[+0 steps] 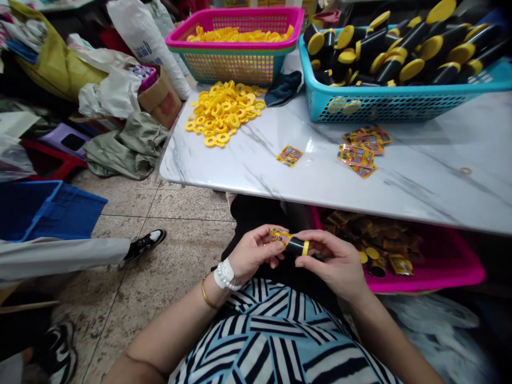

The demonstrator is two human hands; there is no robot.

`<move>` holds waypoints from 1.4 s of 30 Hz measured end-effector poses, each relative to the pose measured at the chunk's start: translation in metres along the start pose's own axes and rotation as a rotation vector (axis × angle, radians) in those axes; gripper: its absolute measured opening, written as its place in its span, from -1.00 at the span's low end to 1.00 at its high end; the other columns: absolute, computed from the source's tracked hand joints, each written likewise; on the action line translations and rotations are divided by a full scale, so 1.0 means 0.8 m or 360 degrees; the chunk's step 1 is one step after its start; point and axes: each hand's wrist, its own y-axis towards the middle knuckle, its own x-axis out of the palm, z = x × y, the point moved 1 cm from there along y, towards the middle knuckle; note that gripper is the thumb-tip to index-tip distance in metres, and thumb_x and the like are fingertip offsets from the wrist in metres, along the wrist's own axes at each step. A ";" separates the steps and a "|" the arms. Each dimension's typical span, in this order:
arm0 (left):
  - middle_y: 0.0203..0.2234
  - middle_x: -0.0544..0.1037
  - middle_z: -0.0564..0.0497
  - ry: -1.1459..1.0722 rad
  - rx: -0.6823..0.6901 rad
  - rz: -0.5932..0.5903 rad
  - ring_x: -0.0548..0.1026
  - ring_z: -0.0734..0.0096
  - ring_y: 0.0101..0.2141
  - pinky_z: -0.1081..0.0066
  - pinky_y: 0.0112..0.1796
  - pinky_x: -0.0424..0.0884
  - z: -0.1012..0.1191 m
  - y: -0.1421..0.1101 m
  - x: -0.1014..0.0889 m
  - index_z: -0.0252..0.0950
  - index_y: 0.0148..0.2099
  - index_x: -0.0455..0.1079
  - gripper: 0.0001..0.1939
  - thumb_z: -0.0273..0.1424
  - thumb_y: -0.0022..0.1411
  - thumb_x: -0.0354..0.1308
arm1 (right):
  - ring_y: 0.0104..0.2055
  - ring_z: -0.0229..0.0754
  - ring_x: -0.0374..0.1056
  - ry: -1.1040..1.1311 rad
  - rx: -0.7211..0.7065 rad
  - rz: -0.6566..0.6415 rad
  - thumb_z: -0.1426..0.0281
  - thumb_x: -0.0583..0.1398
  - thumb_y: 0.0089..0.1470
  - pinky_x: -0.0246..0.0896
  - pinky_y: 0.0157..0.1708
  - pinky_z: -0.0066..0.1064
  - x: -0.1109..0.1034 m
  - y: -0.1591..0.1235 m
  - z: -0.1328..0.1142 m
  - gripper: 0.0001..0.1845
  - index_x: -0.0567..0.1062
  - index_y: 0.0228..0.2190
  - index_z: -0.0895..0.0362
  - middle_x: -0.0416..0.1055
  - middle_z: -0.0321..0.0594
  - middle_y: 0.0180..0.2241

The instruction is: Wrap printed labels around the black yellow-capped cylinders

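Above my lap I hold a small black tube with a yellow cap, lying roughly level. A printed, colourful plastic sleeve covers its left end. The thumb and fingers of my left hand are closed on the sleeve end. My right hand pinches the tube near its yellow cap. On the table lie a single flat printed sleeve and a small stack of sleeves. To the right of my hands, a pink basket holds many sleeved tubes, partly in shadow under the tabletop.
On the marble-patterned table is a heap of yellow ring pieces. Behind stands a pink-rimmed basket of yellow pieces. A blue basket is full of black tubes. Another person's leg and a blue crate are at left.
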 end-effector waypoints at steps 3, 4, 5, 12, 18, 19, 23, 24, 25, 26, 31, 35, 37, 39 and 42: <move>-0.47 0.52 0.01 0.0039 0.0014 -0.0043 0.42 0.57 -0.55 0.55 -0.55 0.34 0.002 0.005 -0.005 -0.38 -0.22 0.46 -0.58 -0.30 -0.07 0.51 | -0.20 -0.11 0.49 -0.0104 -0.0179 0.0093 0.36 0.44 -0.03 0.50 -0.30 -0.33 -0.001 -0.002 -0.007 -0.65 0.61 -0.15 -0.04 0.48 -0.16 -0.14; -0.47 0.53 0.01 0.0036 0.0019 -0.0035 0.42 0.57 -0.55 0.55 -0.55 0.34 0.003 0.007 -0.007 -0.38 -0.24 0.44 -0.59 -0.31 -0.07 0.51 | -0.19 -0.11 0.47 -0.0154 -0.0227 0.0124 0.37 0.44 -0.03 0.49 -0.31 -0.33 -0.002 -0.003 -0.008 -0.64 0.61 -0.13 -0.06 0.45 -0.16 -0.14; -0.44 0.54 -0.01 0.0028 0.0016 -0.0040 0.44 0.55 -0.54 0.55 -0.54 0.35 0.003 0.008 -0.008 -0.37 -0.22 0.43 -0.58 -0.31 -0.06 0.50 | -0.19 -0.11 0.46 -0.0213 -0.0265 0.0144 0.37 0.44 -0.02 0.48 -0.32 -0.33 -0.003 -0.004 -0.009 -0.63 0.62 -0.12 -0.07 0.43 -0.15 -0.16; -0.44 0.53 0.01 0.0105 -0.0090 -0.0204 0.42 0.57 -0.54 0.52 -0.49 0.36 -0.004 0.017 -0.010 -0.38 -0.13 0.53 -0.53 -0.31 -0.09 0.52 | -0.27 -0.17 0.43 -0.0434 -0.0421 0.0093 0.38 0.43 0.01 0.44 -0.33 -0.36 0.000 -0.004 -0.006 -0.53 0.60 -0.01 -0.13 0.44 -0.20 -0.22; -0.34 0.60 -0.03 0.0368 0.0033 -0.0141 0.47 0.51 -0.38 0.46 -0.25 0.37 -0.005 0.019 -0.014 -0.38 -0.11 0.60 -0.58 -0.31 -0.03 0.49 | -0.40 -0.25 0.41 -0.0526 -0.0521 0.0153 0.41 0.41 0.04 0.43 -0.40 -0.42 0.008 -0.005 -0.003 -0.43 0.53 0.10 -0.11 0.45 -0.24 -0.34; -0.32 0.61 -0.03 0.0414 0.0063 -0.0158 0.48 0.49 -0.34 0.45 -0.21 0.37 -0.005 0.018 -0.015 -0.38 -0.11 0.60 -0.60 -0.31 0.00 0.47 | -0.41 -0.27 0.41 -0.0510 -0.0496 0.0161 0.41 0.40 0.04 0.43 -0.41 -0.43 0.009 -0.005 -0.001 -0.45 0.54 0.09 -0.09 0.44 -0.24 -0.34; -0.36 0.60 -0.01 0.0454 0.0057 -0.0167 0.48 0.49 -0.36 0.44 -0.21 0.37 -0.009 0.017 -0.019 -0.40 -0.12 0.59 -0.61 -0.28 0.03 0.46 | -0.45 -0.33 0.38 -0.0286 -0.0221 0.0126 0.41 0.39 0.06 0.39 -0.52 -0.53 0.015 -0.006 0.011 -0.57 0.61 0.00 -0.04 0.39 -0.29 -0.36; -0.38 0.60 -0.02 0.0412 0.0008 -0.0174 0.48 0.50 -0.39 0.43 -0.24 0.38 -0.012 0.017 -0.019 -0.40 -0.09 0.58 -0.57 -0.25 0.03 0.46 | -0.44 -0.33 0.39 -0.0227 -0.0164 0.0132 0.41 0.38 0.06 0.41 -0.52 -0.54 0.016 -0.007 0.014 -0.59 0.61 -0.02 -0.04 0.39 -0.28 -0.35; -0.38 0.60 -0.02 0.0349 -0.0042 -0.0182 0.49 0.49 -0.41 0.42 -0.27 0.40 -0.014 0.018 -0.020 -0.39 -0.04 0.56 -0.51 -0.23 0.02 0.46 | -0.42 -0.32 0.41 -0.0184 -0.0134 0.0148 0.41 0.38 0.07 0.44 -0.49 -0.53 0.018 -0.009 0.017 -0.60 0.61 -0.02 -0.05 0.40 -0.27 -0.31; -0.36 0.60 -0.03 0.0275 -0.0080 -0.0181 0.50 0.49 -0.43 0.42 -0.30 0.41 -0.017 0.018 -0.020 -0.38 0.02 0.53 -0.45 -0.20 0.02 0.46 | -0.38 -0.31 0.43 -0.0162 -0.0130 0.0177 0.42 0.37 0.08 0.49 -0.44 -0.51 0.020 -0.010 0.020 -0.59 0.60 -0.01 -0.06 0.40 -0.25 -0.26; -0.32 0.61 -0.05 0.0040 -0.0101 0.0019 0.50 0.53 -0.44 0.50 -0.38 0.36 -0.023 0.024 -0.021 -0.39 -0.07 0.52 -0.47 -0.25 -0.06 0.51 | -0.18 -0.20 0.44 -0.0272 -0.0238 0.0340 0.45 0.35 0.10 0.57 -0.25 -0.39 0.024 -0.014 0.028 -0.56 0.58 0.02 -0.08 0.37 -0.19 -0.14; -0.37 0.60 -0.01 0.0123 -0.0086 -0.0002 0.49 0.55 -0.41 0.50 -0.33 0.36 -0.018 0.030 -0.013 -0.41 -0.21 0.53 -0.57 -0.32 -0.12 0.54 | -0.20 -0.19 0.46 -0.0393 -0.0335 0.0218 0.45 0.36 0.08 0.57 -0.25 -0.37 0.026 -0.012 0.028 -0.50 0.54 0.06 -0.07 0.40 -0.19 -0.16; -0.37 0.60 -0.02 0.0219 -0.0060 -0.0089 0.51 0.52 -0.36 0.47 -0.25 0.38 -0.012 0.034 -0.007 -0.42 -0.24 0.54 -0.59 -0.33 -0.12 0.54 | -0.24 -0.19 0.48 -0.0376 -0.0314 0.0196 0.42 0.40 0.03 0.58 -0.25 -0.35 0.026 -0.011 0.028 -0.44 0.49 0.08 -0.04 0.43 -0.20 -0.17; -0.38 0.59 -0.01 0.0296 -0.0023 -0.0164 0.50 0.52 -0.37 0.47 -0.25 0.39 -0.005 0.037 -0.002 -0.42 -0.23 0.54 -0.59 -0.31 -0.10 0.53 | -0.31 -0.20 0.50 -0.0321 -0.0260 0.0250 0.41 0.43 -0.01 0.57 -0.28 -0.35 0.025 -0.009 0.028 -0.46 0.48 0.03 -0.01 0.45 -0.23 -0.20; -0.36 0.57 0.00 0.0334 -0.0045 -0.0245 0.47 0.54 -0.45 0.50 -0.42 0.36 0.000 0.039 0.000 -0.39 -0.06 0.52 -0.49 -0.18 0.01 0.45 | -0.33 -0.21 0.48 -0.0315 -0.0273 0.0371 0.43 0.40 0.02 0.55 -0.32 -0.36 0.019 -0.005 0.028 -0.63 0.49 -0.12 0.02 0.45 -0.23 -0.21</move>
